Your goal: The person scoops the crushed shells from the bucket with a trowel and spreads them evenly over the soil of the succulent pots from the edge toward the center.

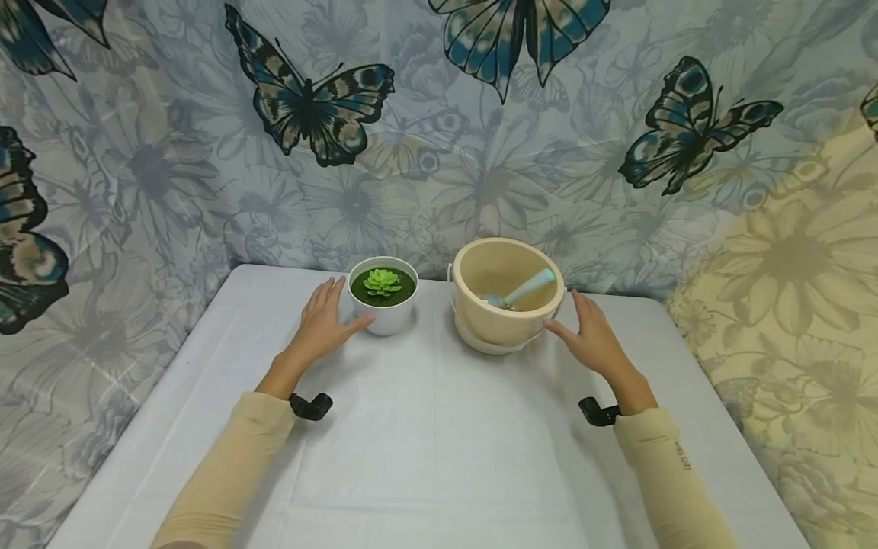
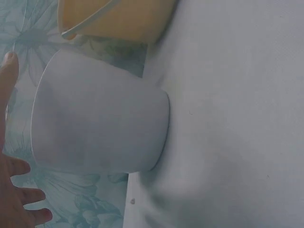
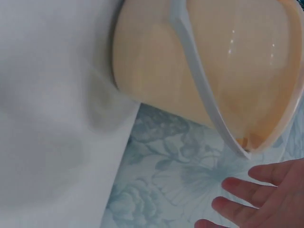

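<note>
Standing on the white-covered worktop (image 1: 439, 442), near its far edge, were two vessels. The first was a smooth white pot (image 1: 389, 320), round and slightly tapered toward the base, upright, with a dark green surface inside its rim and a bright green succulent (image 1: 382, 282) at the centre. The second, to its right and apart from it, was a larger cream bucket (image 1: 497, 326), upright, fitted with a whitish handle (image 3: 202, 88) that hung down across its front. A pale blue tool (image 1: 530, 287) leaned inside, grip toward the right rim.

Lower end of the tool: hard to make out; small specks beside it could not be identified. Left wrist view: bucket cut off by the top edge, pot's contents out of sight behind its wall, left hand cropped at the margin. Right wrist view: bucket cropped at the top and right, thumb outside the picture.

The left hand (image 1: 324, 319) was wide, thumb spread from the fingers, at the pot's left side. Its thumb overlapped the pot in the head view; a gap showed in the wrist view. The right hand (image 1: 591, 335) was likewise spread, just right of the bucket, fingertips near the handle's pivot; whether its thumb touched the wall could not be told.
</note>
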Available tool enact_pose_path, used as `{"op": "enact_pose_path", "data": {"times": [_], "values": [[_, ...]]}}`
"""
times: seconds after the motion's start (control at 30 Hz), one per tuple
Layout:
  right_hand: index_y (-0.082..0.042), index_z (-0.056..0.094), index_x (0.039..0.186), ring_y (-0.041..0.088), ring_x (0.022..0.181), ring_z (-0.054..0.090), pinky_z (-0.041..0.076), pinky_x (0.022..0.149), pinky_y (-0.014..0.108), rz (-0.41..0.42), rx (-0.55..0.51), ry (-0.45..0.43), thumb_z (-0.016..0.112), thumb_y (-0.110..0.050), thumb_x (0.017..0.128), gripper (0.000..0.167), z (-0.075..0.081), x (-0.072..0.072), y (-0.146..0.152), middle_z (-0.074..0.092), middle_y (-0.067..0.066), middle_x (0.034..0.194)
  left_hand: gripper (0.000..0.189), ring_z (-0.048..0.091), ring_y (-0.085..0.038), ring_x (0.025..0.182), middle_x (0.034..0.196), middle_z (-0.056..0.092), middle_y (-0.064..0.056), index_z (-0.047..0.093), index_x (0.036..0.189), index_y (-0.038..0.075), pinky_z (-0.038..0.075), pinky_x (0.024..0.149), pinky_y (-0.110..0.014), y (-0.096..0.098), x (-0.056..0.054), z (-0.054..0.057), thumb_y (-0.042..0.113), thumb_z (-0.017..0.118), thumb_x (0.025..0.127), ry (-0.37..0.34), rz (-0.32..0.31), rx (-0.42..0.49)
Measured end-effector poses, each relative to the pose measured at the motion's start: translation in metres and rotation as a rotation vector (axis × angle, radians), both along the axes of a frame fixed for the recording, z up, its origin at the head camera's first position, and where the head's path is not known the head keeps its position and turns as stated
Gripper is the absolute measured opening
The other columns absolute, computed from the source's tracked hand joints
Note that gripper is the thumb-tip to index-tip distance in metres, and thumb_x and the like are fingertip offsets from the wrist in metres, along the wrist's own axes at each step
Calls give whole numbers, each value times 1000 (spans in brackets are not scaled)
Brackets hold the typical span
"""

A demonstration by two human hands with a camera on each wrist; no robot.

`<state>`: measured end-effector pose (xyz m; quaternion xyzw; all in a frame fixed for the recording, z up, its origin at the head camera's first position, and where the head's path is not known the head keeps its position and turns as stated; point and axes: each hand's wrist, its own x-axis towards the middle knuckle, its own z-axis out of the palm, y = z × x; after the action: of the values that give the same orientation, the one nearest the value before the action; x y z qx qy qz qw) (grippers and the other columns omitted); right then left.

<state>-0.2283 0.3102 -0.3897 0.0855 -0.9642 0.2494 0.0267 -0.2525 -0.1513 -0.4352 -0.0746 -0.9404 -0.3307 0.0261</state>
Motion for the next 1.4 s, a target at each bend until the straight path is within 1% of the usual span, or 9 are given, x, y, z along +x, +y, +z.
{"op": "enact_pose_path", "data": {"times": [0.13,0.4,0.53,0.63,0.83,0.9,1.1,1.27,1.4], "values": [[12,8,151,56,142,15,19,112,71,6,-13,-15,51,-52,97,94,7,-4,1,14,38,155,101,6,-41,150,163,9,-20,13,157,11,11,117,-66,1,-3,6,63,61,86,6,-4,14],[11,5,152,54,144,11,16,113,69,9,-31,-51,48,-53,98,94,19,-10,2,9,37,156,104,7,-39,151,162,13,-19,13,158,15,10,117,-65,9,-10,21,66,62,83,4,-35,62],[9,5,153,53,145,12,16,113,69,11,-31,-63,48,-53,98,93,24,-12,1,10,35,157,105,6,-39,151,163,11,-17,12,158,15,9,117,-65,15,-13,25,68,62,82,-3,-55,83],[8,6,153,53,145,12,16,113,70,10,-31,-70,47,-53,99,92,28,-15,0,11,34,157,106,8,-39,151,162,12,-17,12,158,15,10,117,-65,20,-16,27,69,62,81,8,-72,93],[7,8,154,53,145,12,16,113,70,11,-26,-84,47,-52,99,90,34,-19,-2,12,34,158,108,11,-40,150,163,12,-16,14,158,15,17,116,-67,31,-21,31,71,63,79,21,-91,111],[6,7,154,54,144,12,16,112,70,9,-21,-94,47,-52,99,89,36,-20,-3,12,33,158,107,12,-40,150,163,11,-16,14,158,15,19,115,-67,35,-22,32,69,64,80,20,-93,114],[5,8,154,53,144,13,17,112,70,11,-20,-100,47,-54,98,91,41,-25,-7,13,33,158,102,11,-40,150,163,12,-16,15,158,17,20,115,-67,49,-27,36,61,67,82,21,-110,112],[6,10,154,53,144,15,19,112,69,25,-11,-101,48,-55,97,92,44,-31,-9,14,33,158,104,7,-38,151,164,9,-14,13,158,19,21,114,-67,61,-30,40,66,65,81,1,-134,109],[7,11,153,53,144,16,20,113,69,44,-3,-101,49,-54,97,91,45,-38,-12,15,34,157,106,7,-37,152,164,9,-13,14,158,19,20,115,-66,70,-34,44,70,64,79,9,-169,96]]}}
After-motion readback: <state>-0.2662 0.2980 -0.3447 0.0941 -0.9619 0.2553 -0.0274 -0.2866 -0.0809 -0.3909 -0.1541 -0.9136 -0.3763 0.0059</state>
